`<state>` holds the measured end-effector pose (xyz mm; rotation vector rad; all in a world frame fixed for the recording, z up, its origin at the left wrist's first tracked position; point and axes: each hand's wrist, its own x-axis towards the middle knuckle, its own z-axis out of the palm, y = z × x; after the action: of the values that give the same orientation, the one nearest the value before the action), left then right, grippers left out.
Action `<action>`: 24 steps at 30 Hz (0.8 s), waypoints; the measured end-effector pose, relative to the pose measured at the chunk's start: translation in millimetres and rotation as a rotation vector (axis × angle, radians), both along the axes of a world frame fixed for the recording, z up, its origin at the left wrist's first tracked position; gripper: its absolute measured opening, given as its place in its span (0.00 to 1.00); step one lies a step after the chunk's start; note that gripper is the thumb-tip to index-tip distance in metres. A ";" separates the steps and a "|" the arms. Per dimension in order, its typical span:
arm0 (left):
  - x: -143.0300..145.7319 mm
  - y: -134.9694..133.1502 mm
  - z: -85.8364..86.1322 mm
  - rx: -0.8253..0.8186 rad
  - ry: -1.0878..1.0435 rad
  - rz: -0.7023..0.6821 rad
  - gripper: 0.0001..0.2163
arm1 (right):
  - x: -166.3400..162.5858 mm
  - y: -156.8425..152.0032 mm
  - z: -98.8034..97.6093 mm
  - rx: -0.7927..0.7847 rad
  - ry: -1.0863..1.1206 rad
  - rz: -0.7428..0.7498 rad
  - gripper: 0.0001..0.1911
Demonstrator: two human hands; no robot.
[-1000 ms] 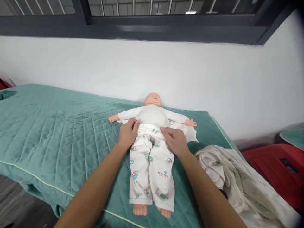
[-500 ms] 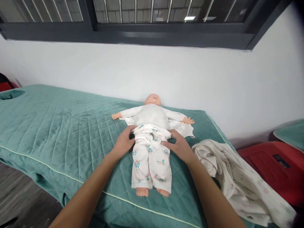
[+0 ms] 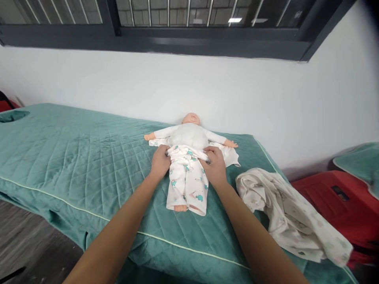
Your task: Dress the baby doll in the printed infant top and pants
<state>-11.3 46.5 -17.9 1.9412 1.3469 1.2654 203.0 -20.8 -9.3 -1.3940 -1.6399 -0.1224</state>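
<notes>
Now the doll's (image 3: 189, 136) feet (image 3: 180, 208) showed less below the printed pants (image 3: 187, 183) than half a second earlier.

Toes of one foot poked out of a cuff, while the other foot had slipped almost wholly inside; both had stuck out before. The left hand (image 3: 160, 162) and right hand (image 3: 215, 165), looser at the sides earlier, had their fingers clamped on the waistband (image 3: 185, 150), one at each side. White with small teal prints, the pants were bunched at the waist below the white torso; the doll lay face up, arms outstretched, on the green quilted bed (image 3: 97, 157).
</notes>
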 end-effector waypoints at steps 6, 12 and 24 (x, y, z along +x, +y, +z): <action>-21.5 -77.1 -5.4 0.047 -0.024 0.002 0.06 | -0.3 -0.9 -1.2 0.015 0.010 0.066 0.06; -25.8 -83.6 -5.3 -0.012 -0.074 -0.030 0.11 | -6.9 -17.9 2.9 -0.130 0.084 0.082 0.11; -33.3 -76.6 3.3 -0.244 -0.152 -0.241 0.08 | -27.4 -86.8 2.5 -0.485 0.322 0.126 0.11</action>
<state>-44.6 -30.1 -14.5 1.7407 1.0984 1.0575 175.5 -107.6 -6.8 -1.5606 -1.5321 0.5801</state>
